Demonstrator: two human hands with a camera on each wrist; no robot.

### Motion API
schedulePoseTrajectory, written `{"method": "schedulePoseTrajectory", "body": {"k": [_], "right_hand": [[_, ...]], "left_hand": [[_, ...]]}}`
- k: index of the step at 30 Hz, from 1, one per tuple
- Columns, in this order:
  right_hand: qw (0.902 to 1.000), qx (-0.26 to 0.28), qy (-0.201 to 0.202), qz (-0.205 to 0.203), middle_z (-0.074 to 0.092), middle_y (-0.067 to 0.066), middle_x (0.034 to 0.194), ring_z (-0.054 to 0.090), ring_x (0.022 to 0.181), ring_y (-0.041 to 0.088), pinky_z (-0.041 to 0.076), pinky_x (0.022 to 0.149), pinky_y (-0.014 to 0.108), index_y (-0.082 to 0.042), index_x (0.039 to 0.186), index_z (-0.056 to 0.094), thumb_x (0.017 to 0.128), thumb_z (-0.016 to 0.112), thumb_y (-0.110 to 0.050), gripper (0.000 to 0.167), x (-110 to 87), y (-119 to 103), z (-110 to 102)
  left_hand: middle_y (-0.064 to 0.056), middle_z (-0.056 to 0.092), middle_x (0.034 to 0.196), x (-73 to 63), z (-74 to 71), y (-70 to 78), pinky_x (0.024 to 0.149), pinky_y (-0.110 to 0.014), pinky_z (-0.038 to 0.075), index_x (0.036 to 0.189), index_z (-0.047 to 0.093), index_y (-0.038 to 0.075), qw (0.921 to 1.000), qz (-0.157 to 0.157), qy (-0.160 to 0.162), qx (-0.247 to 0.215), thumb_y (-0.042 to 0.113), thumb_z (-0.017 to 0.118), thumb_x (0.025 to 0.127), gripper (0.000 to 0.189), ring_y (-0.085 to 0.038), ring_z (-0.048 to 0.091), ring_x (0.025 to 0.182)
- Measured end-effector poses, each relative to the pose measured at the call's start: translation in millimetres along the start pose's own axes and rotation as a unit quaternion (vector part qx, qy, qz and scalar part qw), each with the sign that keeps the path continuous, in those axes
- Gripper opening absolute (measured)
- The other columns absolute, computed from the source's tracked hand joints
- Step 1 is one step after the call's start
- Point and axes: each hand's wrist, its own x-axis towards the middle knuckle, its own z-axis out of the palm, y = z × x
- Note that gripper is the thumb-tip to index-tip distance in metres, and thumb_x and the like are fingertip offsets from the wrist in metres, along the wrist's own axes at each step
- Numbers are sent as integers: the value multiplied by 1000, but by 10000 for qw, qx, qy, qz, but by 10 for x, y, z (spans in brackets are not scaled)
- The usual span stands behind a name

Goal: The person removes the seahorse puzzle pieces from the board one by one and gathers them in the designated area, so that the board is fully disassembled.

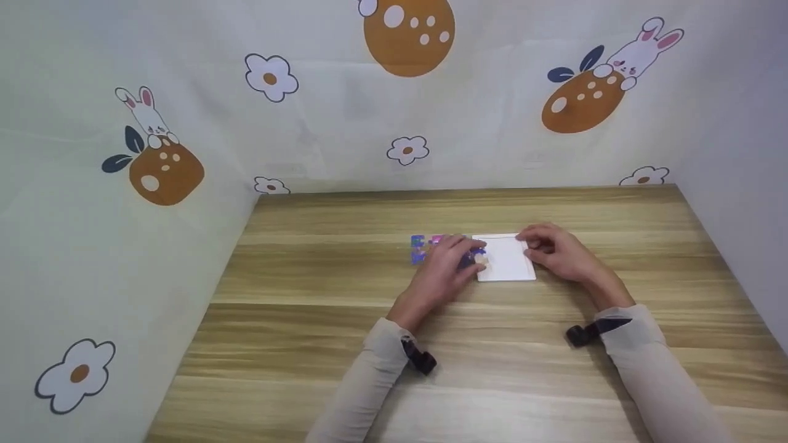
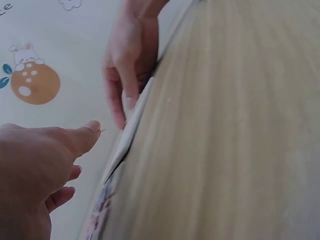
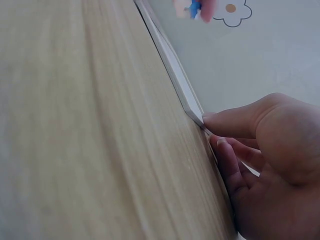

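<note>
A white square puzzle tray (image 1: pixel 508 258) with a thin rim lies flat on the table. My right hand (image 1: pixel 560 252) pinches its right edge, thumb on top at the corner in the right wrist view. Over the tray's left edge, my left hand (image 1: pixel 444 264) holds a small blue and beige puzzle piece (image 1: pixel 481 261) between thumb and fingers. That puzzle piece (image 3: pixel 194 8) shows blurred at the top of the right wrist view. Several colourful puzzle pieces (image 1: pixel 417 242) lie left of the tray, partly hidden under the left hand.
The wood-grain table (image 1: pixel 320 344) ends at a pale cloth backdrop (image 1: pixel 332 123) printed with flowers, rabbits and oranges, which rises at the back and sides. A black wrist camera (image 1: pixel 422 360) is strapped to the left sleeve, another black camera (image 1: pixel 578 336) to the right.
</note>
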Motion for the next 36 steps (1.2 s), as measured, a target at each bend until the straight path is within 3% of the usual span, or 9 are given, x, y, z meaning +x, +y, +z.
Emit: {"method": "schedulePoseTrajectory", "body": {"k": [6, 11, 20, 30, 36], "right_hand": [[9999, 36, 13, -132, 64, 23, 135, 60, 112, 30, 50, 92, 10, 2, 131, 72, 101, 69, 2, 30, 1, 23, 3], [9999, 5, 32, -109, 65, 22, 137, 60, 112, 28, 50, 91, 9, 1, 131, 73, 101, 70, 2, 30, -1, 37, 8], [9994, -49, 152, -291, 67, 23, 134, 62, 109, 26, 51, 90, 13, 1, 128, 74, 100, 73, -1, 28, -10, 15, 5], [9996, 59, 163, -214, 66, 23, 136, 62, 109, 25, 51, 89, 9, 1, 129, 74, 99, 72, 2, 29, -13, 17, 2], [9998, 20, 125, -155, 66, 23, 136, 62, 112, 29, 51, 92, 12, 2, 130, 73, 100, 72, 2, 30, -6, 14, -4]], "left_hand": [[-1, 74, 127, -66, -194, -142, 102, -32, 58, 140, 70, 18, 9953, -248, 308, -882, 24, 80, 99, 42, -19, 68, 117], [-3, 74, 119, -149, -296, -279, 91, -35, 63, 138, 71, 17, 9891, -518, 408, -1314, 17, 82, 96, 43, -21, 69, 107], [-5, 77, 125, -390, -421, -538, 102, -43, 60, 137, 72, 12, 9912, -415, 416, -1182, 15, 84, 95, 44, -20, 71, 111], [-3, 76, 131, -526, -496, -717, 107, -38, 59, 136, 74, 15, 9909, -706, -138, -1135, 15, 83, 95, 42, -19, 71, 117], [-3, 74, 140, -563, -552, -800, 120, -42, 51, 137, 74, 14, 9874, -730, -621, -1258, 18, 83, 96, 41, -21, 67, 133]]}}
